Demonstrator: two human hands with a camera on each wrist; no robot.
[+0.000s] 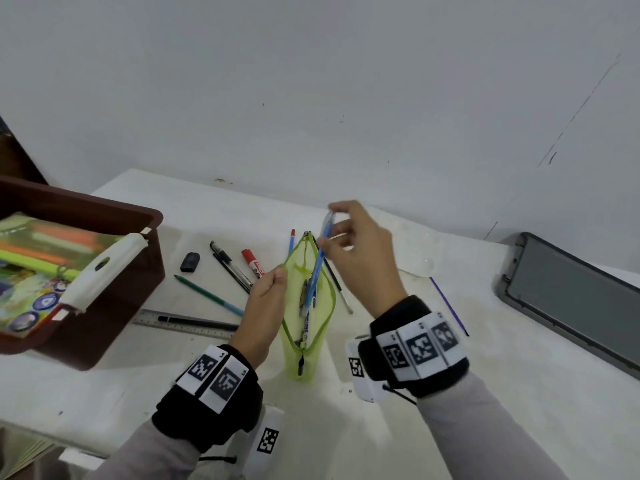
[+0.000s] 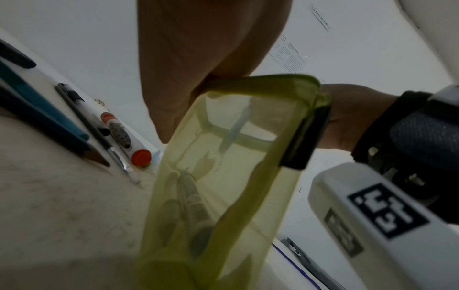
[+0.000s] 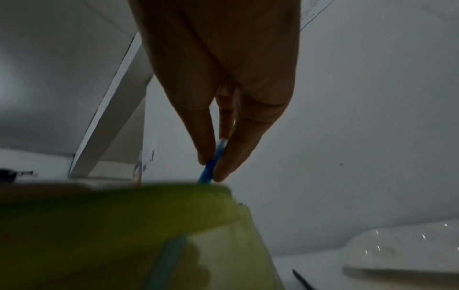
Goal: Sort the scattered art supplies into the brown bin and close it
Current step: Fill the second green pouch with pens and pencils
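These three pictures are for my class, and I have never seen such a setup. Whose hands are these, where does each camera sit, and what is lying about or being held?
A person works with bare hands; the black wristbands carry cameras. The wide picture comes from a head camera, the other two from each wrist, looking along the fingers. The left hand holds a green pouch open; the right hand pinches a blue pen, lowering it in. On the table lie pens, a marker, a pencil, a ruler and the grey lid. The brown bin stands open at left.
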